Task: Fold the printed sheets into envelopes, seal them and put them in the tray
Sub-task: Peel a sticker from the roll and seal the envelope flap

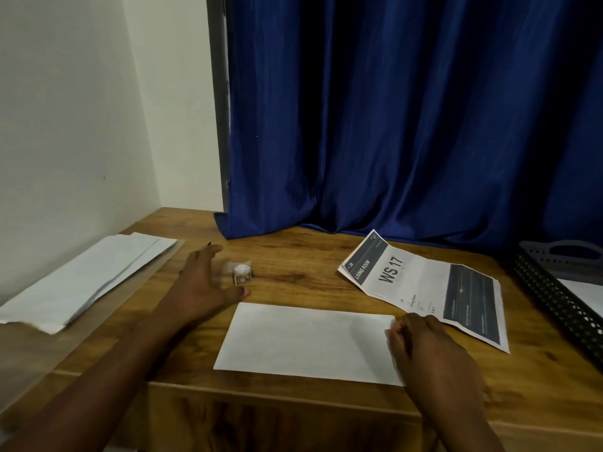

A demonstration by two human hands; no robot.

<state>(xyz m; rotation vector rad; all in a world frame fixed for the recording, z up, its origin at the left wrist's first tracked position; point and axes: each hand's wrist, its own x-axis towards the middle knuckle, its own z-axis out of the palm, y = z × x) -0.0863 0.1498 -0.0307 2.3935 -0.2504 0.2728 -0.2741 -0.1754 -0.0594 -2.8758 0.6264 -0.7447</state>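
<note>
- Two bare hands are in view over a brown wood-grain table (293, 275), both reaching in from the bottom of the frame.
- The left hand (202, 288), left of centre, is spread with fingers straight and apart, holding nothing; its thumb lies just below a small roll of stickers (242, 272). Whether the thumb touches the roll cannot be told.
- The right hand (427, 350), lower right, rests at the right end of a plain white envelope (306, 340), fingers bent onto its edge. Whether they pinch the paper or merely press it cannot be told.
- The white envelope lies flat at lower centre, near the front edge of the table.
- A creased printed sheet (424, 288) marked "WS 17" and "LIVING ROOM" lies unfolded right of centre, just beyond the right hand.
- A stack of white envelopes (88, 278) lies at the left of the frame, well apart from the sheet.
- A dark perforated plastic tray (554, 295) stands at the right edge, with white paper inside.
- A blue pleated curtain (408, 125) hangs behind the table; a pale wall (81, 109) fills the upper left.
</note>
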